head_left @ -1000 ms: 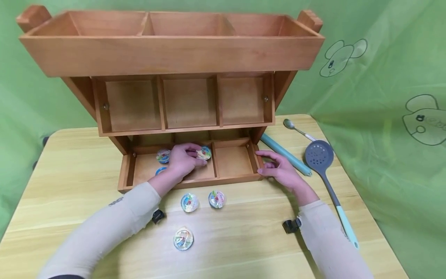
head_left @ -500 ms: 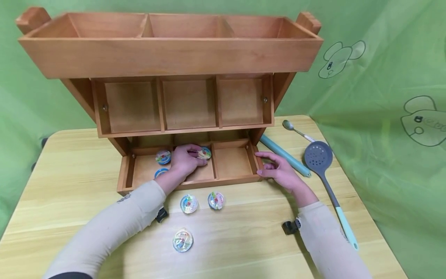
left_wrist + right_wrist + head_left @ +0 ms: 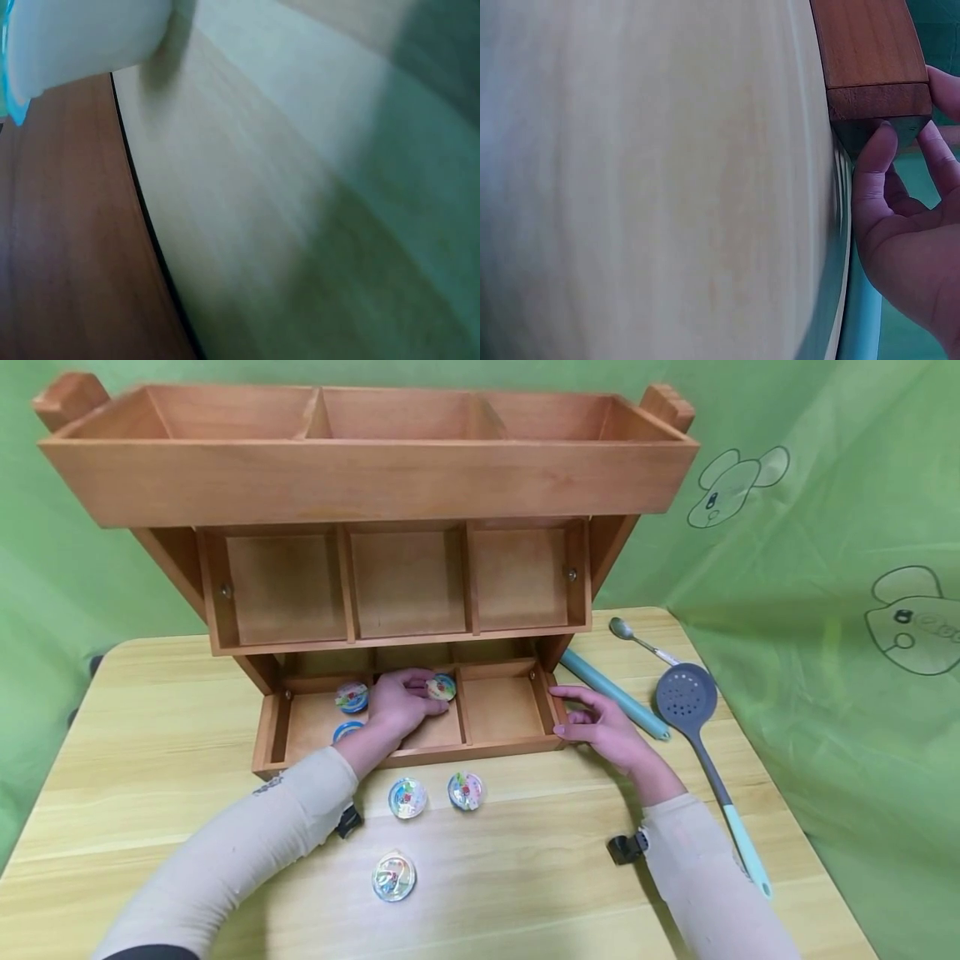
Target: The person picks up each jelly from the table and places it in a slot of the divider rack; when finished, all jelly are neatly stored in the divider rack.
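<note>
My left hand reaches into the middle compartment of the wooden rack's bottom tray. Its fingers and thumb are at the left side of a small jelly cup with a printed foil lid. Two other jelly cups sit in the left compartment, one behind and one partly hidden by the wrist. My right hand grips the tray's right end; in the right wrist view its thumb and fingers bend about the wooden end. The left wrist view shows a white cup with a blue rim, but no fingers.
Three jelly cups lie on the table in front of the rack. A teal rod, a small spoon and a slotted spatula lie to the right. Upper tiers of the rack overhang my left hand.
My left hand has barely moved. The jelly cup at its fingers shows more fully than before, slightly farther right. My right hand stays at the tray's end.
</note>
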Motion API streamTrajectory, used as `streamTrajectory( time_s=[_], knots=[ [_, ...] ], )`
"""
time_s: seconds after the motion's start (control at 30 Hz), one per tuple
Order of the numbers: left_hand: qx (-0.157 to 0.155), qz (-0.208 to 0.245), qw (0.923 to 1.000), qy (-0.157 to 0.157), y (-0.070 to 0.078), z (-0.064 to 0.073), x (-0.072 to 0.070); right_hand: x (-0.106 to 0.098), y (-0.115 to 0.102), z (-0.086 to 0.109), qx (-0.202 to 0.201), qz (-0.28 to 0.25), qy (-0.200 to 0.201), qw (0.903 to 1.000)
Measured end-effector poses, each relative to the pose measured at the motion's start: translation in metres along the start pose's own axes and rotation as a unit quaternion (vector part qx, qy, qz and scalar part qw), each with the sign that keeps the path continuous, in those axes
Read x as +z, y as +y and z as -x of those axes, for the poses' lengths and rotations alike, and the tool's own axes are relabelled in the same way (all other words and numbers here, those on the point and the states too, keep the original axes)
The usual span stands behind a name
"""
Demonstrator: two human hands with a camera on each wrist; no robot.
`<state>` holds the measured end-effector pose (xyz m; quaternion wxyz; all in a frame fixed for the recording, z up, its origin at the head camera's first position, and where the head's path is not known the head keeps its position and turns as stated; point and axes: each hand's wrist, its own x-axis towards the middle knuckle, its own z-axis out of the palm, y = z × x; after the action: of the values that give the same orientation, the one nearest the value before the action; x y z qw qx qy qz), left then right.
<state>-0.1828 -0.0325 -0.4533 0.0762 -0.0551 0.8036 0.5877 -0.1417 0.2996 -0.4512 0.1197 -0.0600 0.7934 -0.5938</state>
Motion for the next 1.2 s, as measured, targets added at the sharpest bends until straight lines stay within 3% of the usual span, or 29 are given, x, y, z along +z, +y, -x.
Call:
streamTrajectory(
  time_s=[0.3, 0.5, 0.7, 0.9, 1.07, 1.2],
  knots=[
    [0.022, -0.045, 0.9983, -0.03, 0.014, 0.013, -0.011, 0.001, 0.0, 0.0, 0.0, 0.009, 0.001, 1.0],
    [0.049, -0.04, 0.9966, -0.052, 0.022, 0.034, -0.03, 0.001, -0.001, -0.001, -0.002, 0.015, 0.002, 0.9999],
    [0.086, 0.006, 0.9945, -0.059, 0.016, 0.063, -0.05, 0.001, -0.001, -0.001, -0.001, 0.011, 0.001, 0.9999],
    [0.131, 0.023, 0.9883, -0.075, 0.01, 0.092, -0.063, 0.001, -0.001, -0.001, 0.001, 0.004, 0.001, 1.0],
    [0.179, 0.012, 0.9774, -0.112, 0.0, 0.11, -0.07, 0.0, -0.001, 0.001, 0.002, 0.006, 0.002, 1.0],
    [0.197, -0.021, 0.9719, -0.128, -0.016, 0.122, -0.073, 0.0, -0.002, 0.001, 0.001, 0.009, 0.0, 1.0]
  ],
)
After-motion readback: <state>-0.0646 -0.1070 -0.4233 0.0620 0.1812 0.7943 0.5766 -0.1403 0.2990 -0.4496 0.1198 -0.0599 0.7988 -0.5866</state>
